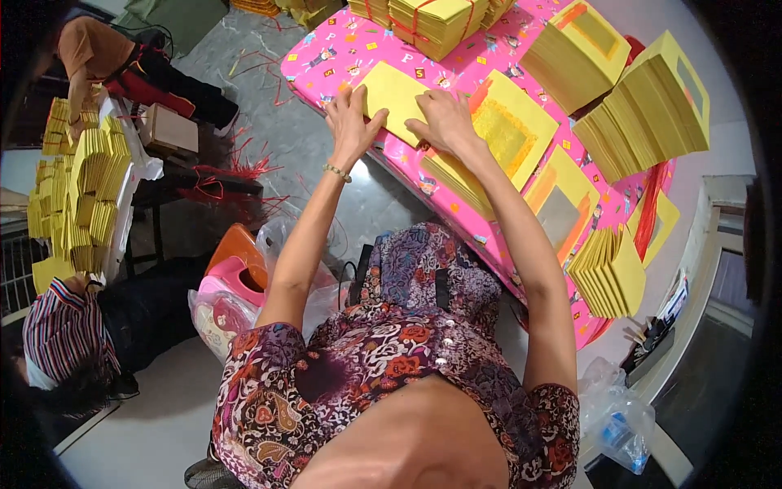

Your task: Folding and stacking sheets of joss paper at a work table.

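Note:
A folded piece of yellow paper [396, 91] lies near the left front edge of the pink table. My left hand [352, 122] is at its left end, fingers spread and thumb along the near edge. Over the right end, my right hand [446, 122] is bent, with thumb and fingers closed on the paper; the fingertips are partly hidden. Beneath my right forearm is a stack of yellow paper [521, 122] with a shiny gold square on top. Beside it lies a yellow sheet with a silver square [557, 213].
The pink patterned tablecloth [342, 41] carries tall yellow paper stacks [643, 110], tied bundles [440, 28] and a fanned pile [603, 273]. Red strings [649, 213] hang at right. At left, another person [94, 49] reaches toward folded yellow stacks [98, 175]. A pink-and-orange stool [240, 273] stands beside me.

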Demonstrator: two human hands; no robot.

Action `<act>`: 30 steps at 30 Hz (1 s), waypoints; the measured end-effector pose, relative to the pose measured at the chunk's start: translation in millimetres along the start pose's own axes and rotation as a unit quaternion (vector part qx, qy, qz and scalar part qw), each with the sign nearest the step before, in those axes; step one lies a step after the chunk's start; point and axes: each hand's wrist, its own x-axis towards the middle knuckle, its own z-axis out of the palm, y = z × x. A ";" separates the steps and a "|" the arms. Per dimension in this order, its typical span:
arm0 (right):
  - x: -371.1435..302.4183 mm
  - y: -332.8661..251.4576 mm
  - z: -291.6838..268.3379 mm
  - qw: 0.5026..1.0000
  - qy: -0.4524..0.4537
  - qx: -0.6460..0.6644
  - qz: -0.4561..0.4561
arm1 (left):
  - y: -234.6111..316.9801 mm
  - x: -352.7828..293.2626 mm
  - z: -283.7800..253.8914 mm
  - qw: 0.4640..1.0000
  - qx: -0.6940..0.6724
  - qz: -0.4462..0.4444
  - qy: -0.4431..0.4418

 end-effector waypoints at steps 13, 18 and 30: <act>-145.0 9.2 -54.3 0.993 0.100 0.061 -0.002 | 22.1 -0.7 -27.0 0.995 0.006 0.079 0.064; -156.0 15.6 -30.3 0.989 0.148 0.023 -0.012 | 61.8 -22.4 -41.2 0.979 -0.192 0.065 -0.031; -149.0 18.7 -24.9 0.956 0.211 0.201 0.036 | 85.6 -71.5 -24.5 0.918 -0.357 -0.055 -0.160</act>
